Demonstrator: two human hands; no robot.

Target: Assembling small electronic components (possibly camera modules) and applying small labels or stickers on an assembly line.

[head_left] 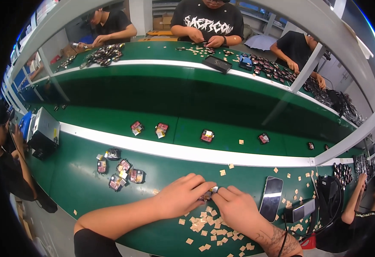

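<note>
My left hand (181, 197) and my right hand (237, 208) meet over the near green bench, fingers closed on a small electronic module (205, 196). Its dark housing and a silvery patch show between the fingertips; the rest is covered. Just below the hands lies a loose pile of small beige square pads (201, 223). To the left sits a cluster of similar modules (136, 175) with black housings, reddish circuit boards and pale or yellow patches. A smartphone (271, 198) with a dark screen lies right of my right hand.
A black box-shaped device (301, 210) with a cable stands at the right. Beyond a white rail (174, 147), a green belt carries spaced modules (207, 135). A metal box (44, 132) stands far left. Co-workers sit across the belt and at both sides; a slanted post (341, 146) rises at right.
</note>
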